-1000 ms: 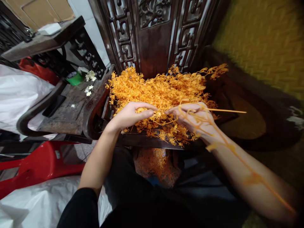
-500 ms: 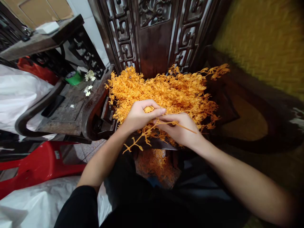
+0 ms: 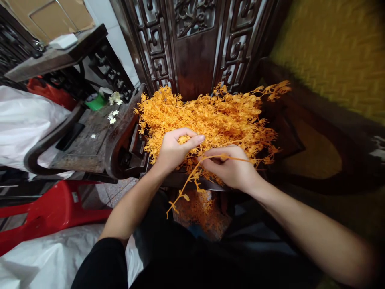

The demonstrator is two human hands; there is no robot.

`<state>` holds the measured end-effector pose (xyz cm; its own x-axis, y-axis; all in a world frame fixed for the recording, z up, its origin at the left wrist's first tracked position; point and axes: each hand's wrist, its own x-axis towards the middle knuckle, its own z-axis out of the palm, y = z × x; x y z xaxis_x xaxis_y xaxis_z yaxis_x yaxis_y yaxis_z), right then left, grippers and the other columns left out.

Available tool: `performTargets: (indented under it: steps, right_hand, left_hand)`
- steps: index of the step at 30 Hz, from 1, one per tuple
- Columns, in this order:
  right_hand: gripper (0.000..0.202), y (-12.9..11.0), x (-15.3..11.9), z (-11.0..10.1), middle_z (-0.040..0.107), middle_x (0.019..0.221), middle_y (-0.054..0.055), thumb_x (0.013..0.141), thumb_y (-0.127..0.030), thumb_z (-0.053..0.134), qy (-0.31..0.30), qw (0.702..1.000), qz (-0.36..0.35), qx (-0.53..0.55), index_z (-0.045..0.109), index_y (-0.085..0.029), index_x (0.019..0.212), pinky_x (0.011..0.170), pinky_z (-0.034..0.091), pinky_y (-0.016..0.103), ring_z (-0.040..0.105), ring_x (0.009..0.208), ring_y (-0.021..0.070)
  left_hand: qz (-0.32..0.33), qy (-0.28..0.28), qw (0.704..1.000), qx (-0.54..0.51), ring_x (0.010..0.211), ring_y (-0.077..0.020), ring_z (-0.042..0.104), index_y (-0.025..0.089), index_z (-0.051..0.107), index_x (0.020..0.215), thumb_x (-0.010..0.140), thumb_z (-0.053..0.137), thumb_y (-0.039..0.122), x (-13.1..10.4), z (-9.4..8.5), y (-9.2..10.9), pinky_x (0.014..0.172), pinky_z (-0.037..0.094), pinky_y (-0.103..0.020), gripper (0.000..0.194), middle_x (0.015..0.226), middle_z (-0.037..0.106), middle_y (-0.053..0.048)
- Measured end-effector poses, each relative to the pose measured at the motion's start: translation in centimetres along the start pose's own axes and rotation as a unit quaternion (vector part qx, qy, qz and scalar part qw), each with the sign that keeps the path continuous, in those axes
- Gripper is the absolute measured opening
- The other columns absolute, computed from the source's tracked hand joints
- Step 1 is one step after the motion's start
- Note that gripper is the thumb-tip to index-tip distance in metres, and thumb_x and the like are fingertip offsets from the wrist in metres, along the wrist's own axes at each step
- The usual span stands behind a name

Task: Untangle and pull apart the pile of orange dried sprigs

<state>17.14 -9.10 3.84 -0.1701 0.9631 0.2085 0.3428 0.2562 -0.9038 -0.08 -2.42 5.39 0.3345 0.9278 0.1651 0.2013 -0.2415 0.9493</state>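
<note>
A big heap of orange plastic flower sprigs (image 3: pixel 210 116) lies on the seat of a dark carved wooden chair (image 3: pixel 195 52). My left hand (image 3: pixel 173 148) rests at the heap's near edge, its fingers curled around a small orange piece. My right hand (image 3: pixel 231 170) sits just right of it and pinches a thin orange sprig (image 3: pixel 192 180). The sprig's branched end hangs down to the left below both hands, and its bare stem sticks out to the right.
A lower wooden chair seat (image 3: pixel 90 140) at the left carries small white flowers (image 3: pixel 112 117) and a green item (image 3: pixel 96 102). A red plastic stool (image 3: pixel 51 208) and white sacks (image 3: pixel 24 116) stand at the left. More orange sprigs (image 3: pixel 201 212) lie below, near my lap.
My right hand came in from the right with a sprig and met the left hand. The sprig's branched end has since dropped lower, from level to hanging down-left.
</note>
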Motion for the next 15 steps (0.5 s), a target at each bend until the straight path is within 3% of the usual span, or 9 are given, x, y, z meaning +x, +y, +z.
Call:
performTargets:
  steps: [4, 7, 9, 12, 15]
  right_hand:
    - [0.022, -0.3, -0.6, 0.3, 0.07, 0.064, 0.001, 0.091, -0.027, 0.066, -0.012, 1.0, -0.019, 0.012, 0.078, -0.017, 0.075, 0.049, 0.034, 0.025, 0.049, 0.052, 0.01]
    - [0.028, -0.6, -1.9, 1.5, 0.065, 0.057, -0.001, 0.092, -0.025, 0.064, -0.095, 0.989, -0.108, 0.018, 0.073, -0.017, 0.067, 0.05, 0.035, 0.025, 0.05, 0.049, 0.0087]
    - [0.034, -0.7, -2.4, 2.1, 0.06, 0.052, -0.002, 0.094, -0.026, 0.062, -0.128, 0.981, -0.148, 0.009, 0.069, -0.017, 0.062, 0.05, 0.034, 0.024, 0.049, 0.046, 0.0078]
    - [0.029, -0.7, -2.1, 1.8, 0.069, 0.06, 0.001, 0.095, -0.03, 0.066, -0.087, 0.992, -0.096, 0.005, 0.075, -0.018, 0.071, 0.05, 0.038, 0.024, 0.057, 0.051, 0.0098]
    - [0.023, -0.7, -1.2, 0.2, 0.077, 0.069, 0.004, 0.093, -0.035, 0.072, -0.021, 0.999, -0.035, 0.023, 0.081, -0.02, 0.078, 0.051, 0.045, 0.026, 0.063, 0.055, 0.0139]
  left_hand:
    - [-0.01, 0.032, 0.999, -0.027, 0.071, -0.0135, 0.061, 0.019, 0.071, 0.073, 0.077, 0.086, 0.049, 0.8, -0.7, -0.6, 0.071, 0.05, -0.03, 0.033, 0.078, 0.072, -0.001]
    - [-0.035, 0.151, 0.982, -0.111, 0.052, -0.0064, 0.041, 0.02, 0.062, 0.071, 0.076, 0.087, 0.046, 2.2, -2.8, -1.2, 0.049, 0.03, -0.024, 0.037, 0.07, 0.061, 0.004]
    - [-0.053, 0.19, 0.967, -0.16, 0.047, -0.0041, 0.032, 0.02, 0.057, 0.072, 0.075, 0.087, 0.044, 2.7, -4.3, -1.4, 0.045, 0.019, -0.024, 0.038, 0.071, 0.057, 0.005]
    - [-0.082, 0.112, 0.973, -0.182, 0.044, -0.0023, 0.03, 0.021, 0.059, 0.079, 0.08, 0.081, 0.046, 2.0, -5.0, -1.2, 0.044, 0.018, -0.024, 0.034, 0.081, 0.064, 0.003]
    - [-0.101, 0.031, 0.975, -0.193, 0.041, -0.0002, 0.029, 0.02, 0.065, 0.087, 0.082, 0.078, 0.047, 0.6, -4.2, -0.9, 0.044, 0.018, -0.024, 0.031, 0.088, 0.069, 0.0]
